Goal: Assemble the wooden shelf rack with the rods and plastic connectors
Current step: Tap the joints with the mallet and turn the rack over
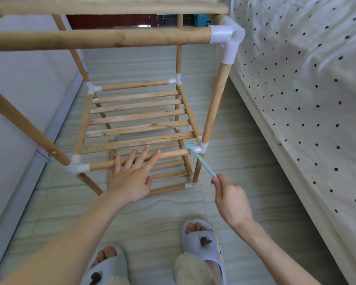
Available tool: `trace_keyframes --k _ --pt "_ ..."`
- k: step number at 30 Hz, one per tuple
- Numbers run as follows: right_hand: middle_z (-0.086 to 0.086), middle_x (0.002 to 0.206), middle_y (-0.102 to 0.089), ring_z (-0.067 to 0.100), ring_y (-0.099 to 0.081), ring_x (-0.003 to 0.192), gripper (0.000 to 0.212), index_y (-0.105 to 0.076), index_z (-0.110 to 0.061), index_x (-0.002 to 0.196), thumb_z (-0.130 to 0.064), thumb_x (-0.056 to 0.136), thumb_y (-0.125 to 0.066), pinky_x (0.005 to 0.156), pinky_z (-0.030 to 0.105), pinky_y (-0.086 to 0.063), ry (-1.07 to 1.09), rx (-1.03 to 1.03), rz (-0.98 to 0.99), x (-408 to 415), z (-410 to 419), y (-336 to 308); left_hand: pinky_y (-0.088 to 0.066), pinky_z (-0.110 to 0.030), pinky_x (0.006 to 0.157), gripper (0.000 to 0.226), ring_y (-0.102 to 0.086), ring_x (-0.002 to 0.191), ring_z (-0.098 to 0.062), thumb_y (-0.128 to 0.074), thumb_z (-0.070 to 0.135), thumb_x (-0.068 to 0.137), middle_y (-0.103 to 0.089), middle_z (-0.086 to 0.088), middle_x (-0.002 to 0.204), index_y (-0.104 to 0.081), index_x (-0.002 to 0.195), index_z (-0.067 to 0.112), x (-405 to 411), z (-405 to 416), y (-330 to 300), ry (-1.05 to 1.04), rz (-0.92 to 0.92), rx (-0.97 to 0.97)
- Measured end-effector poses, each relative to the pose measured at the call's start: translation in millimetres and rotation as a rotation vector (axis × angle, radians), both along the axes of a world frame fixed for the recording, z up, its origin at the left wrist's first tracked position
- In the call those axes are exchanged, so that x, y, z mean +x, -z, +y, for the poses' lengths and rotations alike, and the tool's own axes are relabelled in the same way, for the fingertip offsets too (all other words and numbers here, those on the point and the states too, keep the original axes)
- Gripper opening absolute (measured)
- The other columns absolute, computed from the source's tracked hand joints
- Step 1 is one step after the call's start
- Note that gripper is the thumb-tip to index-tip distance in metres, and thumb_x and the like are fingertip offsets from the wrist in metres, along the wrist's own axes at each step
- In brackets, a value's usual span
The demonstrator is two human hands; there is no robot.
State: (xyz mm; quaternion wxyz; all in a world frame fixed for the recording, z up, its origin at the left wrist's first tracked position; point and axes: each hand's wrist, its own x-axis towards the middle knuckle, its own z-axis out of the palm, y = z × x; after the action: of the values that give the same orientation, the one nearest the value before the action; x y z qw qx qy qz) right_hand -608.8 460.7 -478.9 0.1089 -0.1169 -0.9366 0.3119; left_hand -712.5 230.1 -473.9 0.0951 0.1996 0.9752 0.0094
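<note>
The rack [136, 120] stands on the floor [234, 202], between a pale wall [19, 99] on the left and a bed [306, 89] with a dotted sheet on the right, just beside the right posts. It is seen from above: a thick top rod [101, 39] crosses the view near the camera and ends in a white corner connector [227, 37]. Below it lies a slatted shelf [138, 117], and a lower shelf shows under that one.

The left hand [132, 177] is wide, with straight fingers spread over the front rod [136, 159] of the middle shelf; it seems to rest on it. The right hand [230, 198] pinches the end of a thin blue mallet [201, 161]. The head of the mallet is at the white connector [200, 148] at the front right corner of the middle shelf, touching it or very near; the blur does not let me tell which.

The right front post [214, 103] stands close to the bed. Two feet in grey slippers [201, 241] are on the floor in front of the rack.
</note>
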Motion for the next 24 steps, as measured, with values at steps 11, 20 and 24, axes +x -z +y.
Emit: trace_keyframes --k 11,20,24 --pt "-0.009 0.044 -0.045 0.01 -0.041 0.042 0.032 -0.048 -0.024 0.082 -0.04 0.099 -0.026 0.047 0.024 -0.023 0.042 -0.223 0.145 12.1 -4.4 4.9 0.021 -0.05 0.108 0.079 0.02 0.143 -0.02 -0.034 0.037 0.097 0.035 0.018 0.143 0.039 0.119 0.057 0.8 -0.6 0.8 0.0 -0.013 0.003" --pt "-0.01 0.049 -0.039 0.008 -0.036 0.048 0.035 -0.039 -0.029 0.065 -0.027 0.1 -0.038 0.054 0.029 -0.022 -0.035 -0.21 -0.14 -2.8 -12.1 -10.4 -0.012 -0.031 0.117 0.044 -0.03 0.139 -0.016 -0.047 0.001 0.092 -0.041 0.002 0.145 -0.052 0.133 0.018 16.7 -26.0 -15.8 0.018 0.087 0.591" --pt "0.005 0.084 -0.052 0.026 -0.049 0.079 0.021 -0.05 -0.008 0.088 -0.022 0.1 -0.038 0.064 0.03 -0.029 -0.203 -0.068 -0.035 -21.0 -41.8 -25.3 -0.045 -0.03 0.087 0.037 -0.061 0.101 -0.019 -0.049 -0.013 0.081 -0.065 0.003 0.104 -0.07 0.086 0.016 40.9 -67.9 -11.1 -0.202 0.218 0.751"
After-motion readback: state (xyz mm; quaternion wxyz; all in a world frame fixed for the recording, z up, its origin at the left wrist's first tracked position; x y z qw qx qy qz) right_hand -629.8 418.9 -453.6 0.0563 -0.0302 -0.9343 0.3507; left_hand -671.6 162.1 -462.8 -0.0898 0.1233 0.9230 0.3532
